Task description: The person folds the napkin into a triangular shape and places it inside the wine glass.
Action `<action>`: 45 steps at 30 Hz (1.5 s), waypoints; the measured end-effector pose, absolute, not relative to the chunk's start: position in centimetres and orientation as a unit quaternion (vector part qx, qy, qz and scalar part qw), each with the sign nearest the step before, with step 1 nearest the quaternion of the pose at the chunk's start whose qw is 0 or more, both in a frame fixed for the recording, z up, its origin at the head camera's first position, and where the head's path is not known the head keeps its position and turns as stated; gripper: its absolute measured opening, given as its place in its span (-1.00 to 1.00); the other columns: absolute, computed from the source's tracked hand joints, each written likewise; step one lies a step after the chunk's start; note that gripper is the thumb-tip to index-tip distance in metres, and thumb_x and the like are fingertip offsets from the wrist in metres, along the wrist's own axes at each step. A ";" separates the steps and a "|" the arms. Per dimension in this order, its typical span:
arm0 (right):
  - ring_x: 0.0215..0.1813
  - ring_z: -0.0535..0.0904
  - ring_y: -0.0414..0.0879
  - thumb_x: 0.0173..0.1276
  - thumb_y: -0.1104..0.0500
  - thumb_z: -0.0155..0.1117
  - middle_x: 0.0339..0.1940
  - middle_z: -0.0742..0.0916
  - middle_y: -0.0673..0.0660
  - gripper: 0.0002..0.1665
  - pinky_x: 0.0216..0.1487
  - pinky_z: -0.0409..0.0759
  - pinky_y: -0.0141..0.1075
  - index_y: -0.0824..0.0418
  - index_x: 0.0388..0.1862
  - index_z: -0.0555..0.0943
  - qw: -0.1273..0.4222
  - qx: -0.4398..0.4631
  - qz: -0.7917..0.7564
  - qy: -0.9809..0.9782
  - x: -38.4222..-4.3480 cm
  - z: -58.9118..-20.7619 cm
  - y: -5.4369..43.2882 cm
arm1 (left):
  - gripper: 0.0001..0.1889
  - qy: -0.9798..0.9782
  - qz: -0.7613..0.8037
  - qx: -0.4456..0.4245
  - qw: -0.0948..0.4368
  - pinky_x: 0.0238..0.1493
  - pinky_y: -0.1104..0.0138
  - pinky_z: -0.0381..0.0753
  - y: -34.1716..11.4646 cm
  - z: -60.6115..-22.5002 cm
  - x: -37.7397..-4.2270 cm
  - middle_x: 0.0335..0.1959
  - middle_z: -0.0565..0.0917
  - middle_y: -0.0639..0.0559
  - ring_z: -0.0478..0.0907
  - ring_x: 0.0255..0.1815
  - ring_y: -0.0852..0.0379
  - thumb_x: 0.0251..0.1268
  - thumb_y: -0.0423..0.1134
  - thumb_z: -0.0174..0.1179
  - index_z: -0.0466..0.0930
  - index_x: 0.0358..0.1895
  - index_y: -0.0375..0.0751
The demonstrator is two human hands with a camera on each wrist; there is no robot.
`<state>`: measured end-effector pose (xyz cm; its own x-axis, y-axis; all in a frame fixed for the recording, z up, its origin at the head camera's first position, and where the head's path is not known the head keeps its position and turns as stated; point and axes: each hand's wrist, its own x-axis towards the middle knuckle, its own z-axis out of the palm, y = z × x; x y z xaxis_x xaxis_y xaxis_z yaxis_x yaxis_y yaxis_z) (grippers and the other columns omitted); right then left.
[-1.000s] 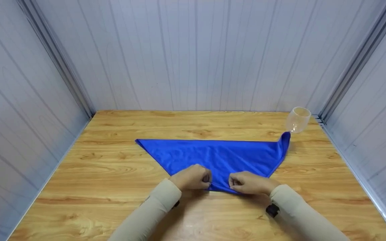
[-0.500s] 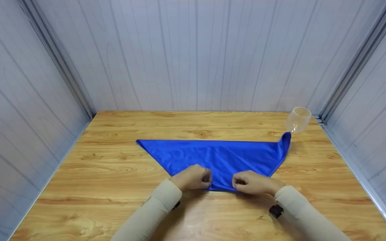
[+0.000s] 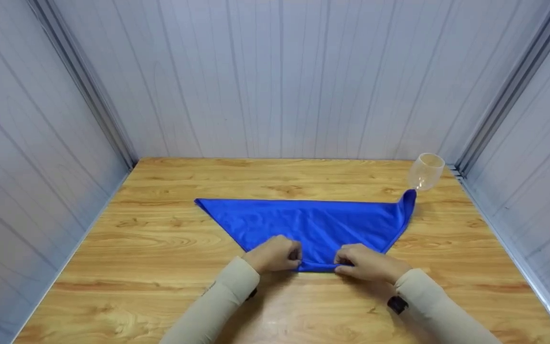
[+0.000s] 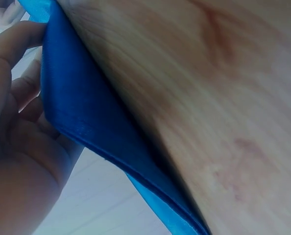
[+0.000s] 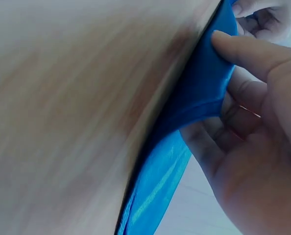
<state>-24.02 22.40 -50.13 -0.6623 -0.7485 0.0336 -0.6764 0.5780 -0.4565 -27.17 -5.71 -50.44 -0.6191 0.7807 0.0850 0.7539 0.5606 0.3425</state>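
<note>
- The left hand (image 3: 277, 253) pinches the near edge of a blue cloth (image 3: 299, 220), its fingers curled in.
- The right hand (image 3: 368, 262), a little apart from it, pinches the same edge; in its wrist view the thumb lies on one face of the cloth and the other fingers reach behind it.
- Between the hands the cloth's near edge runs as a narrow, turned band.
- The cloth lies on the middle of the wooden table (image 3: 160, 267). It is plain, smooth and slightly shiny, with soft creases, and narrows toward the person. Its far edge is nearly straight; the far left corner is pointed, the far right one curls upward. A hem shows along the edge in the left wrist view.
- Pale sleeves (image 3: 439, 306) cover both forearms, cut off by the lower border. A dark mark on the left one is too small to read.
- A black object (image 3: 397, 304) sits under the right wrist, a similar one mostly hidden under the left.
- A clear glass (image 3: 426, 171) stands just beyond the curled corner, which overlaps its base in view; whether they touch cannot be told.
- Pale, streaked panels (image 3: 280, 81) rise behind and at both sides.
</note>
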 end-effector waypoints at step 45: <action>-0.31 0.49 -0.26 0.38 0.25 0.35 -0.37 0.59 -0.14 -0.88 -0.27 0.55 -0.32 0.11 -0.37 0.63 0.090 -0.355 -0.238 0.900 -24.5 -50.2 21.8 | -0.91 0.884 0.198 0.406 0.118 -0.30 0.44 0.48 -6.0 -50.8 -26.5 -0.45 0.53 0.23 0.44 -0.38 0.29 0.40 -0.19 0.27 0.62 -0.30 -0.08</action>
